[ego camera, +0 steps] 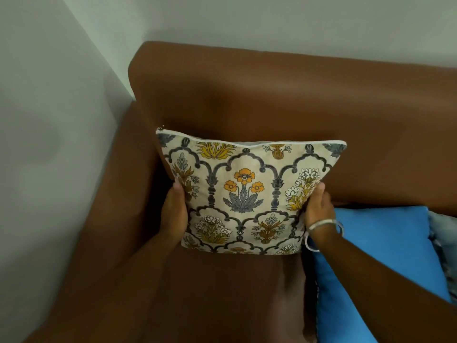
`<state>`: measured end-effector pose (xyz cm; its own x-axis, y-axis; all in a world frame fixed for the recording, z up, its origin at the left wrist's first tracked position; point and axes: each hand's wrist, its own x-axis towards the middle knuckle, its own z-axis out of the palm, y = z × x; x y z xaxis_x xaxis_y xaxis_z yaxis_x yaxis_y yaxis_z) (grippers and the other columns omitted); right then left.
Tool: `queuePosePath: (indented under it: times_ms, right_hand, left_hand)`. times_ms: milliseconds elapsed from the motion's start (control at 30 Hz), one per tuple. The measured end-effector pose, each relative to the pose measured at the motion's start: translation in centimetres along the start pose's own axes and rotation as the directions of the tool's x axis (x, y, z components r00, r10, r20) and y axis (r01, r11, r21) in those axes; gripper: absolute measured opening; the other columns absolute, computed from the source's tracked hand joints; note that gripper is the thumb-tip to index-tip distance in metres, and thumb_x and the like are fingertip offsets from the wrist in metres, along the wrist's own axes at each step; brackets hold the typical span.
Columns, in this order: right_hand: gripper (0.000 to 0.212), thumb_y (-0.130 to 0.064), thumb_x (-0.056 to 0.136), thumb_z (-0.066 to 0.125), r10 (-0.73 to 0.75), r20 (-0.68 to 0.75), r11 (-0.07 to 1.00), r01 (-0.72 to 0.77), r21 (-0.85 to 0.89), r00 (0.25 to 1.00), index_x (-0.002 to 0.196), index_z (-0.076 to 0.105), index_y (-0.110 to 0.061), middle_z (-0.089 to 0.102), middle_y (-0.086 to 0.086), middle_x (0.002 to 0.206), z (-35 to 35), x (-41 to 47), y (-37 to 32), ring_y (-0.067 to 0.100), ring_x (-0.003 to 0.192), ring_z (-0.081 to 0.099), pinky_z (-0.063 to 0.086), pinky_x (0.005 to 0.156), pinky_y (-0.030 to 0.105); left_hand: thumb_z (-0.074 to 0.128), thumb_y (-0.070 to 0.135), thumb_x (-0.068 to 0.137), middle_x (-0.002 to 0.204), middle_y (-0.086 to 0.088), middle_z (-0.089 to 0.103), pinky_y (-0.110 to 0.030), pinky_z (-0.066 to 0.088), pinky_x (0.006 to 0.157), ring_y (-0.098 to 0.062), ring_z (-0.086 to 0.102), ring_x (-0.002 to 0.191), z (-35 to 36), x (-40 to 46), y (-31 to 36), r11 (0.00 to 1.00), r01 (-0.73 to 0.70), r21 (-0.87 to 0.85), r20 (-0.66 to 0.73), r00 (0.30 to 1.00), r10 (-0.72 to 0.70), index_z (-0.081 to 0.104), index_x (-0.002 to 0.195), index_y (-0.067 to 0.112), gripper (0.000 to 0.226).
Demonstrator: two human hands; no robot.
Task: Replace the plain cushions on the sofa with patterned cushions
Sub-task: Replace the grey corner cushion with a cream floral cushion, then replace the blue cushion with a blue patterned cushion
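A patterned cushion (pixel 247 191), cream with grey arches and orange and yellow flowers, stands upright on the seat of the brown sofa (pixel 272 100), leaning against the backrest near the left armrest. My left hand (pixel 174 209) grips its left edge. My right hand (pixel 319 206), with bangles on the wrist, grips its right edge. A plain blue cushion (pixel 385 256) lies flat on the seat just right of it, under my right forearm.
The sofa's left armrest (pixel 118 194) runs along a pale wall (pixel 49 120) at the left. Another patterned fabric piece (pixel 445 238) shows at the far right edge beyond the blue cushion.
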<state>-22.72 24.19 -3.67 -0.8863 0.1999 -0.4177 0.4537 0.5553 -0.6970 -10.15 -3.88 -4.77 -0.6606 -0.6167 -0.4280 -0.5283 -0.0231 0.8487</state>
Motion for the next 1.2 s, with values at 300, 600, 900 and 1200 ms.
queuePosePath:
  times_ms: [300,600,900,1200]
  right_hand:
    - [0.06,-0.045,0.084,0.054,-0.766,0.614,-0.507,0.766,-0.396,-0.189,0.139,0.045,-0.024,0.049,0.003,0.147,2.9,-3.0,2.5,0.027,0.133,0.042,0.033,0.108,0.045]
    - [0.091,-0.077,0.084,0.026,-0.831,0.542,-0.33,0.671,-0.664,0.128,0.155,0.026,-0.021,0.023,0.008,0.163,0.1,4.4,-4.4,0.029,0.151,0.016,0.005,0.122,0.046]
    - [0.093,-0.077,0.086,0.02,-0.695,0.549,-0.063,0.721,-0.69,0.464,0.153,0.03,-0.012,0.03,0.018,0.159,-6.1,4.5,-7.6,0.042,0.144,0.031,0.018,0.116,0.059]
    - [0.083,-0.052,0.092,0.051,-0.427,0.391,0.697,0.572,-0.432,0.815,0.154,0.022,-0.005,0.031,0.022,0.158,-23.3,7.1,9.5,0.038,0.145,0.03,0.026,0.117,0.047]
  left_hand:
    - [0.045,0.055,0.091,0.169,-0.013,-0.003,-0.053,0.003,0.121,-0.029,-0.003,0.156,2.2,-0.4,-3.8,-0.358,-0.729,0.583,0.607,0.098,0.789,0.024,0.156,0.015,0.078]
    - [0.026,0.075,0.089,0.168,-0.017,0.005,-0.061,0.008,0.12,-0.033,0.005,0.154,-0.4,6.9,3.5,-0.022,-0.632,0.775,0.357,0.408,0.84,0.011,0.159,0.022,0.089]
    - [0.021,0.072,0.092,0.166,-0.021,0.016,-0.06,0.007,0.12,-0.039,0.013,0.153,-1.3,2.3,8.8,0.158,-0.494,0.855,0.305,0.726,0.617,0.02,0.158,0.013,0.089]
    - [0.035,0.061,0.096,0.16,-0.021,0.032,-0.055,0.028,0.118,-0.039,0.029,0.148,19.0,-16.9,2.1,0.351,-0.569,0.743,0.385,0.794,0.471,0.027,0.155,0.009,0.079]
